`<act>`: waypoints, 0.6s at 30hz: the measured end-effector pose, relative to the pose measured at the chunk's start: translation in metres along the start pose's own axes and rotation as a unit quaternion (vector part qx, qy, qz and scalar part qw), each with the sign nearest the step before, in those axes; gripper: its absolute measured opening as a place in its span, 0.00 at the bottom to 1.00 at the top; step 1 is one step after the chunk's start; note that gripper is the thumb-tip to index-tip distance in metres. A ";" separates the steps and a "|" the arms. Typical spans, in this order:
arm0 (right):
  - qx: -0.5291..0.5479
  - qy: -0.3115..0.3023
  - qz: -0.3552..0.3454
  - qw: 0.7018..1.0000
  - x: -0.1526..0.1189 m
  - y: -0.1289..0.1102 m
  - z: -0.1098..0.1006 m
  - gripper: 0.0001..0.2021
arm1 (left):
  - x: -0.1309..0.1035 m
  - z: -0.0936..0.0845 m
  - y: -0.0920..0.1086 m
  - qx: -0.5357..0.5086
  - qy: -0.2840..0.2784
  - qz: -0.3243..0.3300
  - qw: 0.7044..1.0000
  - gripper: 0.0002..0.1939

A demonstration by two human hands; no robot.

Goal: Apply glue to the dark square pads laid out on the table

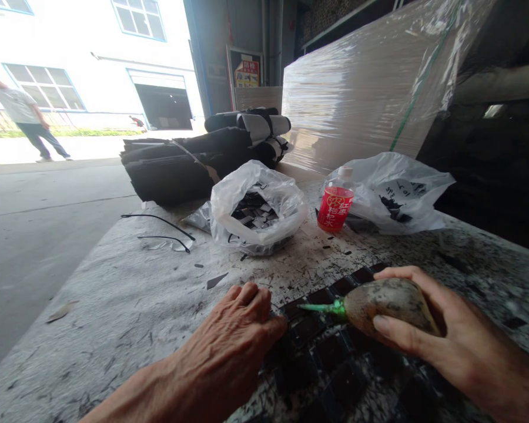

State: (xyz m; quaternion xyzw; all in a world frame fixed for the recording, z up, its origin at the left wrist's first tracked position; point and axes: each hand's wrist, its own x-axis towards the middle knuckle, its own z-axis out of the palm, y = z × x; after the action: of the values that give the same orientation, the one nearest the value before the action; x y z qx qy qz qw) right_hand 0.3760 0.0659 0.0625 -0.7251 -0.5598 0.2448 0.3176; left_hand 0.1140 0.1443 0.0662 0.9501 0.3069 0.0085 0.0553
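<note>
My right hand point(445, 338) grips a grimy squeeze bottle point(388, 302) laid on its side, its green nozzle point(321, 307) pointing left over a sheet of dark square tiles point(330, 352). My left hand point(238, 329) rests knuckles-up on the left edge of that tile sheet, fingers curled down onto it, close to the nozzle tip. The tiles lie on a stained grey table point(127, 305).
An open plastic bag of dark pieces point(258, 214) stands mid-table, with a red-labelled bottle point(336, 204) and another plastic bag point(397, 194) to its right. Black folded material point(194, 158) and a wrapped pallet point(365, 82) lie behind. A person point(24, 114) walks far left outside.
</note>
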 end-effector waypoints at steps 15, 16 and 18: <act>-0.009 0.054 0.036 0.998 -0.002 -0.009 -0.003 0.26 | 0.009 0.008 -0.010 -0.049 -0.005 0.000 0.999 0.15; -0.010 0.069 0.043 0.997 -0.001 -0.010 -0.003 0.26 | 0.009 0.009 -0.010 -0.050 -0.005 -0.001 0.999 0.15; -0.014 0.076 0.046 0.996 0.000 -0.010 -0.003 0.26 | 0.008 0.010 -0.011 -0.051 -0.007 -0.001 0.999 0.15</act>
State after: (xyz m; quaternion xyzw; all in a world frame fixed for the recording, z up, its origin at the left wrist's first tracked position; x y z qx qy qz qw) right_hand 0.3717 0.0665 0.0720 -0.7710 -0.5033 0.1958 0.3375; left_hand 0.1146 0.1566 0.0553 0.9456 0.3070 0.0177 0.1062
